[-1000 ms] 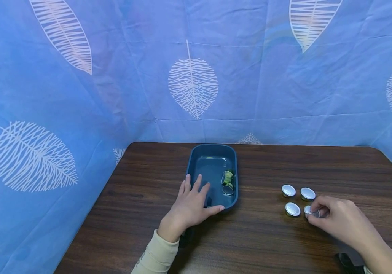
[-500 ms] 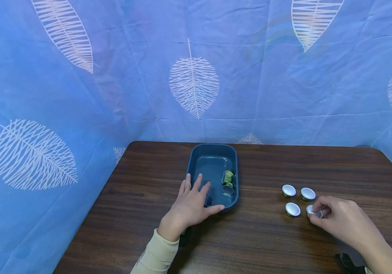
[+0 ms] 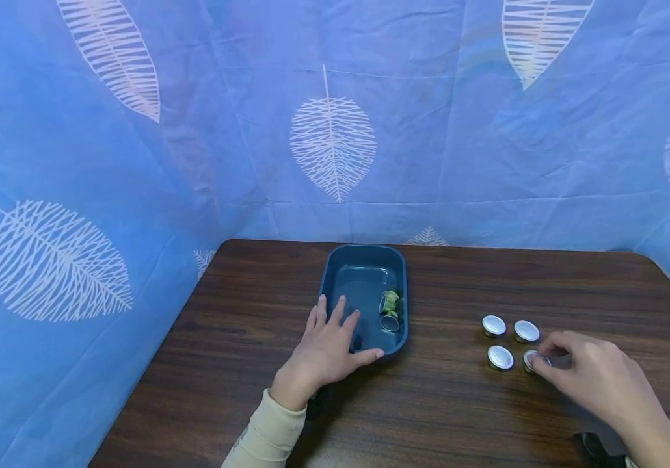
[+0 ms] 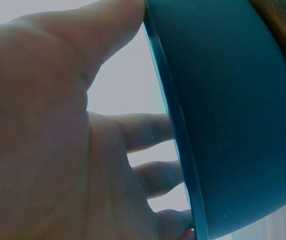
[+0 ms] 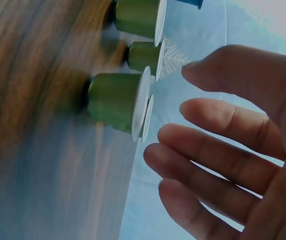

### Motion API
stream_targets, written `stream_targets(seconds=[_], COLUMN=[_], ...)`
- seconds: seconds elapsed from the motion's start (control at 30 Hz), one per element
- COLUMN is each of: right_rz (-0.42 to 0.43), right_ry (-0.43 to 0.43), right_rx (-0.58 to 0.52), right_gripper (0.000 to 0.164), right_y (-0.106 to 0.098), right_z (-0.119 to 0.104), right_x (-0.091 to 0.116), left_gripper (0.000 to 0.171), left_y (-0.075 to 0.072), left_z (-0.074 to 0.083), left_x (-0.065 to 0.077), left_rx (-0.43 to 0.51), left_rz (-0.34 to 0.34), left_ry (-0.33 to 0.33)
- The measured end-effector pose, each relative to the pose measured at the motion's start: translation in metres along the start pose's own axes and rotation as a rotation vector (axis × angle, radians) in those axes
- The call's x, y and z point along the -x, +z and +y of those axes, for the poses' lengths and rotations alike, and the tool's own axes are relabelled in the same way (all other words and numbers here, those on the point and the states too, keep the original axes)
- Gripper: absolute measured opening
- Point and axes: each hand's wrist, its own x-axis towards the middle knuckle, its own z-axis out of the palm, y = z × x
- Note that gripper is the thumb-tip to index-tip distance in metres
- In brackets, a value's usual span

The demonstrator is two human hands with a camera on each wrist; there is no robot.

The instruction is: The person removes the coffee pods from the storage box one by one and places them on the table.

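My left hand [image 3: 323, 357] rests with spread, fairly straight fingers over the near left part of a dark blue tray [image 3: 358, 281]; its thumb and fingertips touch the rim in the left wrist view. Two green coffee capsules [image 3: 389, 302] lie on their sides inside. To the right, several more capsules stand lid up in a two-by-two group. My right hand [image 3: 598, 377] is at the near right capsule [image 3: 529, 361], partly covering it in the head view. The right wrist view has its loosely bent fingers [image 5: 218, 150] apart from the green capsule [image 5: 115, 97], holding nothing.
The other standing capsules [image 3: 500, 358] are close left of and behind the right hand. All are on a dark wooden table [image 3: 440, 403]. A blue cloth [image 3: 405, 143] with white leaf prints hangs behind the table and along its left side.
The near right capsule shifted slightly right, then stayed standing as my right fingers let go and lifted off it. The left hand and tray have not moved.
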Motion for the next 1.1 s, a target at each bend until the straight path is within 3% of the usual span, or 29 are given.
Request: stream_targets(seconds=[0.13, 0.37, 0.53, 0.9, 1.1], right_rz=[0.019, 0.225, 0.187, 0.157, 0.048], right_ry=[-0.006, -0.032, -0.03, -0.194, -0.252], right_rx=[-0.004, -0.027, -0.059, -0.052, -0.044], right_gripper=[0.02, 0.023, 0.031, 0.029, 0.033], right_y=[-0.002, 0.002, 0.0, -0.006, -0.016], right_z=[-0.005, -0.024, -0.041, -0.077, -0.098], right_x=[0.003, 0.012, 0.005, -0.012, -0.027], left_gripper=[0.087, 0.086, 0.085, 0.084, 0.084], left_y=[0.0, -0.001, 0.0, 0.0, 0.001], left_z=[-0.001, -0.003, -0.003, -0.002, -0.003], left_x=[0.0, -0.002, -0.003, -0.002, 0.0], left_rx=[-0.001, -0.011, -0.024, -0.03, -0.029], left_rz=[0.001, 0.006, 0.005, 0.008, 0.015], left_ry=[0.004, 0.018, 0.015, 0.007, 0.015])
